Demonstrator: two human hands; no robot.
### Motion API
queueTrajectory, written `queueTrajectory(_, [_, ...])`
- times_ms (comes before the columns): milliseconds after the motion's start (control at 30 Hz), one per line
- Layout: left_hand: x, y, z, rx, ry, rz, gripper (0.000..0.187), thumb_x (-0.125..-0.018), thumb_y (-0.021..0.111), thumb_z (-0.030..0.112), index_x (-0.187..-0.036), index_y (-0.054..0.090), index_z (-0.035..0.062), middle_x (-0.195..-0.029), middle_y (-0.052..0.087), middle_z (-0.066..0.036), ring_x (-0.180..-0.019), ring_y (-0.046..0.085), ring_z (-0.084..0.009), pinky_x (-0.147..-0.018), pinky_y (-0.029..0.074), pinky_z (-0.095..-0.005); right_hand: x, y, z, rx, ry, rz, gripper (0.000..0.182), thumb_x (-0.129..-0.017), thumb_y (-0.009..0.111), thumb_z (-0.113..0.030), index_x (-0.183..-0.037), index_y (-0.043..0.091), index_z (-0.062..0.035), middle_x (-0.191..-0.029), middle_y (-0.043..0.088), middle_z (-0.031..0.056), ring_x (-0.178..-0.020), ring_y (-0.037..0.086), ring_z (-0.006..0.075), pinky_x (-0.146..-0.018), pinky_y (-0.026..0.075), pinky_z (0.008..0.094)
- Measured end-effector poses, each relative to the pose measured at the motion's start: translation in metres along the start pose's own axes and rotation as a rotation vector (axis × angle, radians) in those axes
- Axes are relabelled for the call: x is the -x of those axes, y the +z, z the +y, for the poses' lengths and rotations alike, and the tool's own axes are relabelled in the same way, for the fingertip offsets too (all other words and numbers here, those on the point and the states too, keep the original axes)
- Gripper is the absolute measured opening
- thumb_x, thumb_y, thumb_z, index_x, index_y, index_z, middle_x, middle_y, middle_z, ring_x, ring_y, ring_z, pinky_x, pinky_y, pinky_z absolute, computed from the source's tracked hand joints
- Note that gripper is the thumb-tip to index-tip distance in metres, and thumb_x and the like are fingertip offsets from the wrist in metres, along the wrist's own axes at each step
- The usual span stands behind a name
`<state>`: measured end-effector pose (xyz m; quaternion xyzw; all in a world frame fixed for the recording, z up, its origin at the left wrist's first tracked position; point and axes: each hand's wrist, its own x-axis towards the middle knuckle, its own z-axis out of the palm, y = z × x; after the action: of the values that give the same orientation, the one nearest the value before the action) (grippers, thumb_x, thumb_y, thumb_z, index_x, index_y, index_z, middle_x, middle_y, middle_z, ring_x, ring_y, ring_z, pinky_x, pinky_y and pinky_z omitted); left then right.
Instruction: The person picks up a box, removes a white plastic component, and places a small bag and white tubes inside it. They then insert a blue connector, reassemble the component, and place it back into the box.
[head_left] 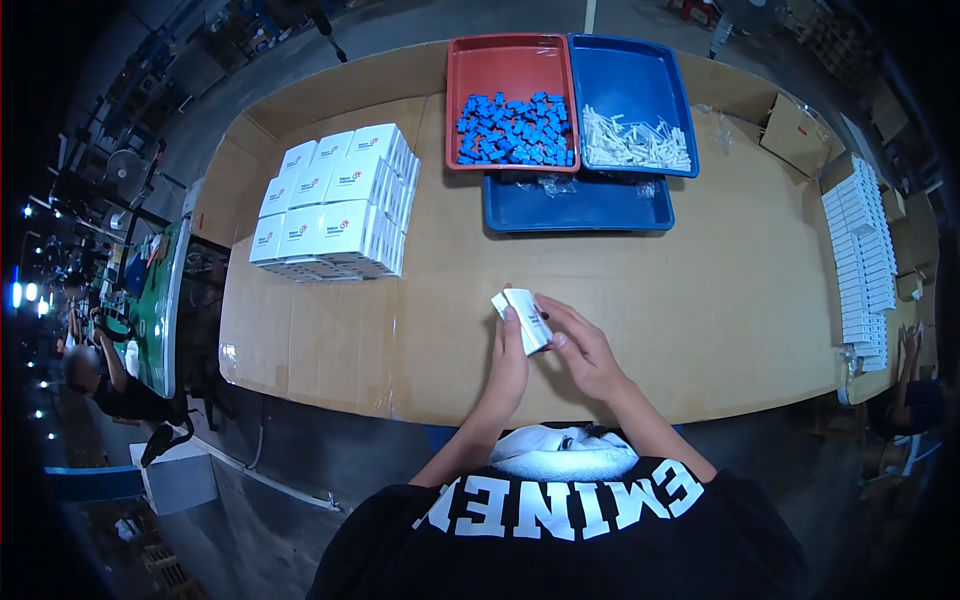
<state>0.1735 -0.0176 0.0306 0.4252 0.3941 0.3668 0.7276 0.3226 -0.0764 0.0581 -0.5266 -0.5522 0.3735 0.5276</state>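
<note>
A small white box (528, 322) with dark print is held above the cardboard tabletop, tilted, in front of my body. My left hand (509, 358) grips its left side, thumb over the front face. The box's upper left end looks like a raised flap, though it is too small to be sure. On the right side, my right hand (590, 358) has its fingers curled around the box edge and its thumb near the lower corner. Whatever lies inside the box is hidden.
Stacked white boxes (345, 230) stand at left. A red tray (510, 65) of blue pieces and a blue tray (625, 75) of white sticks rest over another blue tray (580, 212). More white boxes (860, 260) line the right. Other people (110, 385) sit at both sides.
</note>
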Motion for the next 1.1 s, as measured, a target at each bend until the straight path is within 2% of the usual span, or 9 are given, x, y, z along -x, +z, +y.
queueTrajectory(67, [-0.003, -0.006, -0.007, 0.184, -0.18, -0.029, 0.071, -0.11, 0.029, 0.06, -0.157, 0.032, 0.0072, -0.143, 0.052, -0.014, -0.131, 0.056, -0.0253, -0.111, 0.046, -0.0432, 0.004, -0.001, 0.0, 0.118, -0.039, -0.128, 0.049, -0.102, 0.056, -0.014, -0.149, 0.051, 0.0007, -0.155, 0.049, 0.0217, -0.144, 0.048, 0.0366, -0.118, 0.04, 0.041])
queueTrajectory(100, [-0.002, -0.002, -0.005, 0.212, -0.177, -0.015, 0.07, -0.11, 0.031, 0.061, -0.155, 0.035, 0.0064, -0.142, 0.053, -0.014, -0.131, 0.056, -0.025, -0.111, 0.046, -0.0438, 0.006, 0.001, 0.001, 0.18, -0.057, -0.128, 0.052, -0.098, 0.06, -0.009, -0.148, 0.052, 0.0006, -0.155, 0.049, 0.0222, -0.143, 0.049, 0.038, -0.118, 0.041, 0.0415])
queueTrajectory(333, [-0.002, 0.001, -0.011, 0.061, -0.191, 0.019, 0.067, -0.11, 0.036, 0.059, -0.15, 0.039, 0.0049, -0.136, 0.054, -0.013, -0.124, 0.057, -0.0227, -0.107, 0.047, -0.0397, 0.008, 0.005, 0.016, 0.325, -0.186, -0.072, 0.051, -0.095, 0.065, -0.009, -0.143, 0.054, 0.0035, -0.147, 0.056, 0.0238, -0.134, 0.057, 0.0403, -0.112, 0.047, 0.0428])
queueTrajectory(500, [0.006, 0.014, 0.0, -0.017, -0.174, 0.096, 0.062, -0.109, 0.041, 0.057, -0.144, 0.045, 0.006, -0.12, 0.056, -0.008, -0.105, 0.057, -0.0158, -0.09, 0.048, -0.032, 0.01, 0.008, 0.023, 0.39, -0.257, -0.021, 0.048, -0.096, 0.064, -0.01, -0.141, 0.055, 0.006, -0.132, 0.066, 0.0264, -0.116, 0.068, 0.0416, -0.099, 0.056, 0.043])
queueTrajectory(533, [0.006, 0.014, 0.0, -0.017, -0.176, 0.095, 0.062, -0.109, 0.041, 0.057, -0.144, 0.045, 0.006, -0.12, 0.056, -0.008, -0.105, 0.057, -0.0158, -0.09, 0.048, -0.032, 0.011, 0.009, 0.023, 0.39, -0.256, -0.02, 0.048, -0.096, 0.064, -0.01, -0.141, 0.055, 0.006, -0.132, 0.066, 0.0264, -0.116, 0.068, 0.0416, -0.099, 0.056, 0.043])
queueTrajectory(600, [0.006, 0.013, -0.001, -0.029, -0.17, 0.083, 0.056, -0.109, 0.042, 0.057, -0.136, 0.049, 0.0083, -0.111, 0.056, -0.004, -0.095, 0.055, -0.012, -0.082, 0.046, -0.0293, 0.015, 0.011, 0.022, 0.357, -0.154, 0.0, 0.046, -0.097, 0.063, -0.01, -0.14, 0.056, 0.0057, -0.124, 0.069, 0.0271, -0.102, 0.073, 0.0407, -0.088, 0.06, 0.0421])
queueTrajectory(700, [0.004, 0.014, -0.005, -0.028, -0.157, 0.118, 0.053, -0.109, 0.043, 0.056, -0.128, 0.052, 0.0083, -0.103, 0.056, -0.002, -0.089, 0.054, -0.0101, -0.077, 0.045, -0.0286, 0.014, 0.013, 0.029, 0.394, -0.265, 0.029, 0.044, -0.099, 0.061, -0.01, -0.14, 0.057, 0.0057, -0.119, 0.07, 0.0272, -0.093, 0.074, 0.0395, -0.081, 0.061, 0.042])
queueTrajectory(800, [0.0, 0.008, -0.018, -0.012, -0.132, 0.116, 0.052, -0.109, 0.042, 0.055, -0.124, 0.054, 0.0069, -0.099, 0.057, -0.002, -0.086, 0.054, -0.0095, -0.075, 0.044, -0.0286, 0.014, 0.015, 0.028, 0.42, -0.256, 0.026, 0.043, -0.099, 0.06, -0.009, -0.139, 0.057, 0.0054, -0.118, 0.071, 0.0264, -0.09, 0.074, 0.0386, -0.079, 0.061, 0.042])
queueTrajectory(1100, [0.003, 0.008, -0.016, -0.025, -0.141, 0.154, 0.051, -0.109, 0.042, 0.053, -0.121, 0.055, 0.0046, -0.102, 0.059, -0.004, -0.093, 0.059, -0.0133, -0.083, 0.048, -0.0311, 0.015, 0.019, 0.031, 0.484, -0.316, 0.048, 0.041, -0.1, 0.058, -0.01, -0.137, 0.059, 0.0074, -0.112, 0.073, 0.0247, -0.081, 0.074, 0.0363, -0.073, 0.062, 0.0409])
